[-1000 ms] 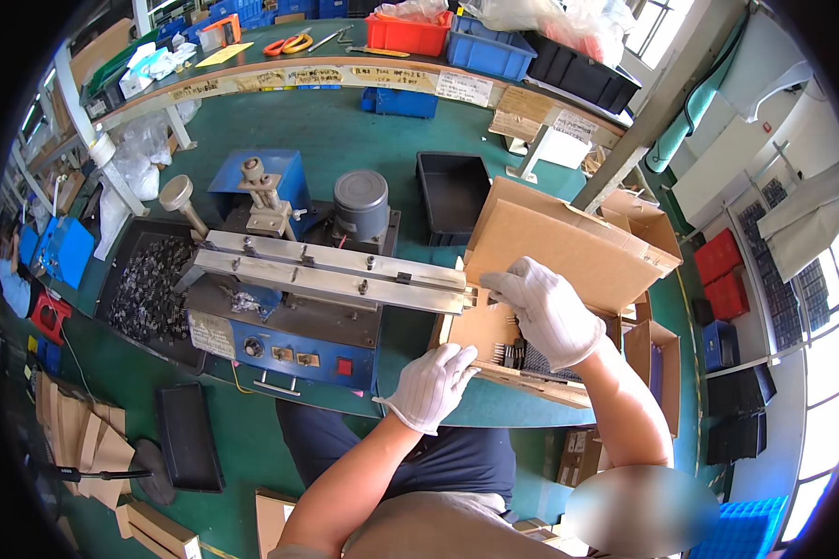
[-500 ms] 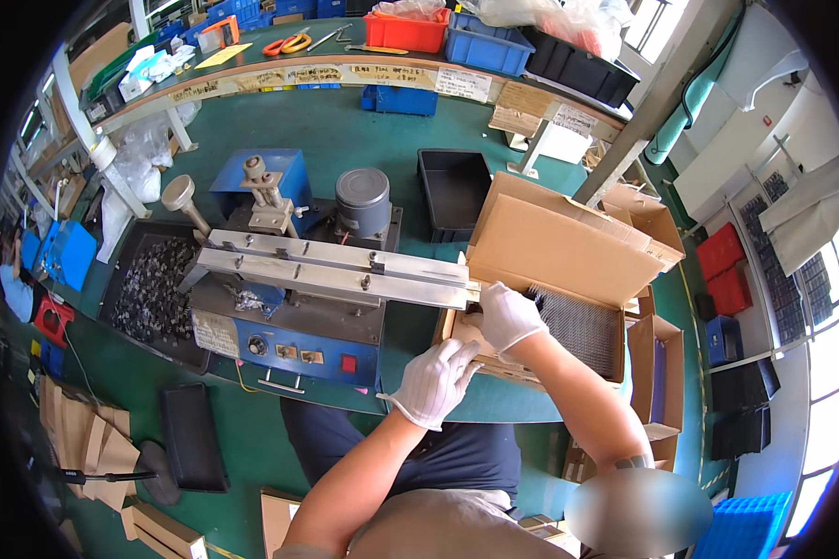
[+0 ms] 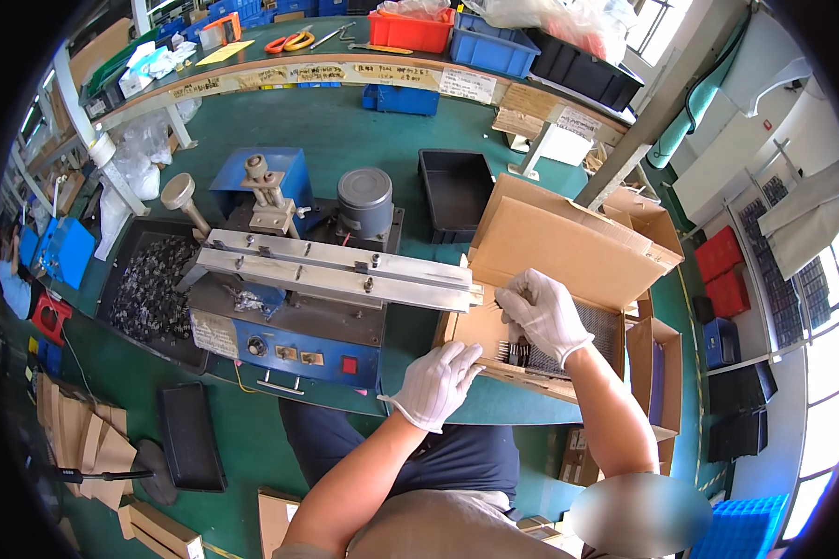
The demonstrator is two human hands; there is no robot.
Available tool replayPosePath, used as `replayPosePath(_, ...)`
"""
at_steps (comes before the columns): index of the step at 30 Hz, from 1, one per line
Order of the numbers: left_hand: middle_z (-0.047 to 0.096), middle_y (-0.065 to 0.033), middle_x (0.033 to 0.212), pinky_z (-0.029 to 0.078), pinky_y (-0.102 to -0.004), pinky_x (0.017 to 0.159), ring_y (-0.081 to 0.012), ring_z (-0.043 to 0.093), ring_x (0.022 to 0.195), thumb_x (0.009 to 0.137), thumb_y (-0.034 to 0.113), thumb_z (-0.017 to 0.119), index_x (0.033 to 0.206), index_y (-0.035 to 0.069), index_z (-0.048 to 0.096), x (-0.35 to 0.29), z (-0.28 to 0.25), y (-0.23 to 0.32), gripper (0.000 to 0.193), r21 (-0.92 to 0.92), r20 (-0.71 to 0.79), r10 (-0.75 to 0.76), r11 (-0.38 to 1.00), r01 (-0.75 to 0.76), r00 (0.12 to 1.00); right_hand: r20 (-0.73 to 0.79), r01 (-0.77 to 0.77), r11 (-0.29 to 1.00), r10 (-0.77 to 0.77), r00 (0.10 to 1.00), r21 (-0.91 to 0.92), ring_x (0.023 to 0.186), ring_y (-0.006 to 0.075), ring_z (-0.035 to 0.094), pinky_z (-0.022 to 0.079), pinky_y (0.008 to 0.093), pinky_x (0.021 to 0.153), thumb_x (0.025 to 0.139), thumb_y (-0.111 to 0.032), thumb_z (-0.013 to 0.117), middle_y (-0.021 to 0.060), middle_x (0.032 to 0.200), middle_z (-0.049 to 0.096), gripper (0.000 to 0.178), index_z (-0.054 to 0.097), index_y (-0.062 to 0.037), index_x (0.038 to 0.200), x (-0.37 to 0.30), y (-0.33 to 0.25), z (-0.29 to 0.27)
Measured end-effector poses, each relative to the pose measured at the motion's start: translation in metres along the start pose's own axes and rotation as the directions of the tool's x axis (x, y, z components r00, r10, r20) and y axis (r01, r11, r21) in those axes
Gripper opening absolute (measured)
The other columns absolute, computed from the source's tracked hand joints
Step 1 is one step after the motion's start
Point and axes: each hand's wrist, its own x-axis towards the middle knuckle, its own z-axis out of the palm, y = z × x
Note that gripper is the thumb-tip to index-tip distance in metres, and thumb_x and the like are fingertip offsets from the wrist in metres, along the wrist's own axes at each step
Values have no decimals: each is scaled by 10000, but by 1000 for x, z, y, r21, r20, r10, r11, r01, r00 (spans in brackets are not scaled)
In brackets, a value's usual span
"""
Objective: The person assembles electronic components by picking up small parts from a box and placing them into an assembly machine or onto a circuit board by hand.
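My right hand (image 3: 543,317), in a white glove, is over the open cardboard box (image 3: 566,386). Its fingers are pinched together, and whatever is between them is too small or hidden to name. Just below it in the box stands a short row of dark, thin parts (image 3: 515,353). My left hand (image 3: 435,384), gloved too, is at the near left corner of the box with its fingers curled in; what they hold, if anything, is hidden. The metal rail (image 3: 345,277) of a blue bench machine (image 3: 289,349) ends at the left side of the box.
A black tray of small dark parts (image 3: 126,321) lies left of the machine. Behind the box sits a black bin (image 3: 457,224). A shelf with red (image 3: 410,34) and blue (image 3: 490,47) bins runs along the back. More cartons (image 3: 657,377) stand at the right.
My right hand has moved from the rail's end to the right, over the box, uncovering the row of dark parts and bare cardboard. My left hand has stayed almost still.
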Motion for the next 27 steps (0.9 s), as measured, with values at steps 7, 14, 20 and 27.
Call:
replayPosePath(7,666,-85,999,593,-418,736,-315,716,853,936,209,779,1161,101,709,3,-1,2,260,9,-1,9,1000,-9,1000,21,568,767,-590,807,-298,750,283,702,573,386,692,912,-32,715,144,828,700,95,645,2,968,2,5,-12)
replayPosePath(14,646,-82,992,591,-415,725,-310,712,836,934,210,777,1173,118,700,1,0,2,267,38,1,10,999,-10,1000,171,632,628,-635,754,-454,907,382,696,574,421,833,887,54,677,181,967,691,153,683,-9,1026,3,-12,-14)
replayPosePath(20,647,-84,994,596,-415,716,-310,715,823,928,195,782,1180,117,699,0,1,1,277,42,-14,28,999,-28,1000,186,593,664,-581,793,-456,969,393,698,571,437,868,922,56,654,186,996,691,181,681,-7,1089,2,-25,-16)
replayPosePath(27,619,-66,995,584,-410,709,-269,695,817,932,234,773,1237,138,681,-3,4,-3,332,61,-17,42,997,-41,999,170,631,619,-638,751,-467,983,389,694,568,445,880,917,49,672,177,1040,698,187,666,-16,1092,7,-19,-5)
